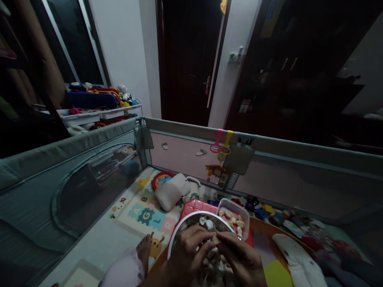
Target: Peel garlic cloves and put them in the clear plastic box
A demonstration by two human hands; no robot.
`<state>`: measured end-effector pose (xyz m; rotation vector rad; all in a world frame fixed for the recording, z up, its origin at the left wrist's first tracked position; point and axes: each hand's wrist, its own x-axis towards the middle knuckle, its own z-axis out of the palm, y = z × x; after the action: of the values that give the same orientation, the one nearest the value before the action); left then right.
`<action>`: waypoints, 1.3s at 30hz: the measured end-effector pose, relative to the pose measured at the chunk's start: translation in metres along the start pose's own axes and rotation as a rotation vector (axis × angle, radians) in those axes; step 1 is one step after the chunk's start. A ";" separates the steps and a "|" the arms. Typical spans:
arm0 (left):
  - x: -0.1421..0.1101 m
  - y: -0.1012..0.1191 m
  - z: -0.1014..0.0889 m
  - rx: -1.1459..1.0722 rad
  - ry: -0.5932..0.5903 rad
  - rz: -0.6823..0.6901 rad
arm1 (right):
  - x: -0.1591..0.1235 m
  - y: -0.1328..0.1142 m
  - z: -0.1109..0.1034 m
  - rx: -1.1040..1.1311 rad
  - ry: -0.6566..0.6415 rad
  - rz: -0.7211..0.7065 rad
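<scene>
Over a round metal bowl [183, 221], my left hand [191, 247] and my right hand [239, 255] meet fingertip to fingertip. Between them they pinch a small pale garlic clove [216, 239], partly covered by the fingers. Inside the bowl lie garlic bulbs and loose papery skins [211, 265]. Just behind the bowl, to the right, a clear plastic container [247, 218] holds several peeled garlic cloves [233, 219]. Both bowl and container rest on a red surface [199, 205].
Playpen walls [191, 125] surround me. A white padded object [172, 192] lies on the alphabet mat [134, 217] ahead. A bare foot [144, 249] is at the left. Toys [266, 209] line the right wall, and a white cloth [296, 259] lies nearby.
</scene>
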<state>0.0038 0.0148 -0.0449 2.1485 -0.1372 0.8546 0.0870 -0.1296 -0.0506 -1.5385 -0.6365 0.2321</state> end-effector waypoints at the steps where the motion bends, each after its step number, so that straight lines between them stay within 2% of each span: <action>1: 0.000 0.001 0.000 -0.013 0.011 0.007 | -0.001 0.000 0.001 0.018 0.005 0.007; 7: 0.000 0.001 0.002 -0.059 0.121 0.110 | 0.000 -0.005 0.003 0.137 -0.026 0.153; 11: 0.000 -0.001 0.006 -0.016 0.168 0.161 | 0.002 -0.006 0.001 0.135 -0.086 0.152; 14: 0.000 -0.001 0.006 0.016 0.190 0.182 | 0.002 -0.006 0.000 0.137 -0.070 0.136; 18: 0.001 0.002 0.005 0.004 0.161 0.085 | 0.001 -0.007 0.001 0.173 -0.020 0.125; 25: 0.004 0.003 0.004 -0.099 0.113 -0.063 | 0.001 -0.004 0.000 0.213 -0.030 0.089; 28: 0.004 0.004 0.004 -0.110 0.096 -0.090 | -0.001 -0.001 0.001 0.120 -0.002 -0.005; 30: 0.003 0.004 0.003 -0.064 0.106 -0.072 | -0.002 0.002 0.001 -0.009 0.034 -0.118; 35: 0.001 0.005 0.004 0.012 0.135 0.086 | 0.001 0.015 -0.004 -0.384 0.026 -0.491; 39: 0.002 0.008 0.003 0.085 0.107 0.192 | 0.001 0.020 -0.007 -0.527 0.014 -0.643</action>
<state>0.0044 0.0080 -0.0399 2.1877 -0.2602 1.1023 0.0966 -0.1340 -0.0686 -1.7332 -1.2083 -0.4683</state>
